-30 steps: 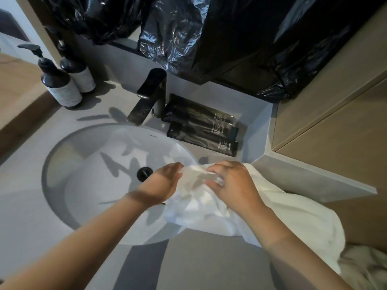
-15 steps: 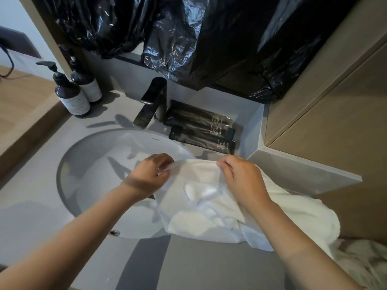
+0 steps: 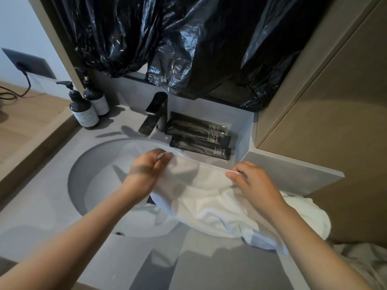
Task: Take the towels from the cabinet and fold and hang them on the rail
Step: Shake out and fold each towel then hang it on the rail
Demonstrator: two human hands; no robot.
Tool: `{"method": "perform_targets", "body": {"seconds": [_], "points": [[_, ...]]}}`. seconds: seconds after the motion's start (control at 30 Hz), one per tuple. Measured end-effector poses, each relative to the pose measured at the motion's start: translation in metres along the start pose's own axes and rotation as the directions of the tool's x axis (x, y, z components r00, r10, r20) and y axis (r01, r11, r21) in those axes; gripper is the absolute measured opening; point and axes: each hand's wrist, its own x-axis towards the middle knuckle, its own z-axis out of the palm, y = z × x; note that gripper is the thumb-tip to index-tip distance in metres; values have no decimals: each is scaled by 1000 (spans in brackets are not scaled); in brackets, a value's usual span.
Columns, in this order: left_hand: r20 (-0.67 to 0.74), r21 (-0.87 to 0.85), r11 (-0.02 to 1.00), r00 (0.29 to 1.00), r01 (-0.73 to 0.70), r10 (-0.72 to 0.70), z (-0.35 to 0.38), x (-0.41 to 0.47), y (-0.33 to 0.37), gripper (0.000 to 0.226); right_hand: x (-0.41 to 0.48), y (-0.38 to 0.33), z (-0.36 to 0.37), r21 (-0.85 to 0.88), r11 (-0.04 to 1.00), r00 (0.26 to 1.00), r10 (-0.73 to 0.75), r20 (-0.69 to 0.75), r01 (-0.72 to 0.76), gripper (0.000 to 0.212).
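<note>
- The towel [image 3: 209, 197] is white, soft and limp. It lies bunched over the right side of the sink [image 3: 88, 185] and the counter [image 3: 209, 268], with its far edge lifted between the two hands.
- The left hand [image 3: 150, 170] pinches one end of that edge above the basin, thumb against curled fingers. The right hand [image 3: 253, 183] pinches the other end, near the counter's back ledge.
- It looks light and has no stiffness, so it will likely sag wherever it is unsupported. The pile should not be slippery, and a pinch ought to hold it.
- The corners or the hem are the best places to hold it, since they keep an edge taut for a clean fold (a grip in the middle would only bunch it).
- Its near part trails off the counter's front right and may drag.
- Beyond the towel are the tap [image 3: 155, 114], dark tubes [image 3: 199, 135], two pump bottles [image 3: 88, 109] and black plastic [image 3: 188, 38] above. The cabinet [image 3: 335, 132] stands to the right.
- No rail is in view.
</note>
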Motion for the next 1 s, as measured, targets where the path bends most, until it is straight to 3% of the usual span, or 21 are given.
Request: {"method": "perform_targets", "body": {"seconds": [0.13,0.2,0.33,0.5,0.63,0.77,0.87,1.0], "points": [[18,-22,998,998,-61,61,-5,-4,2,36,-11,17,-6,-49,999,1000,7,24,-6,18],[7,-46,996,997,-71,72,-6,-4,6,43,-14,23,-10,12,999,999,37,-37,-36,15],[-43,14,991,990,-131,132,-8,5,19,33,-9,18,-25,165,982,966,125,-225,-89,22],[-131,-78,977,973,-199,188,-18,17,62,33,2,-4,-82,64,996,889,-23,-458,59,21],[-167,89,914,899,-395,405,-39,25,116,39,6,-20,-137,-105,989,839,-147,-524,108,20],[-221,75,864,837,-497,501,-54,34,164,45,7,-38,-183,-263,951,750,-291,-594,162,19],[-276,78,816,774,-573,570,-65,37,192,44,6,-53,-207,-412,902,635,-392,-666,124,26],[-362,63,746,682,-663,636,-74,34,222,35,6,-72,-236,-414,908,499,-386,-776,60,28]]}}
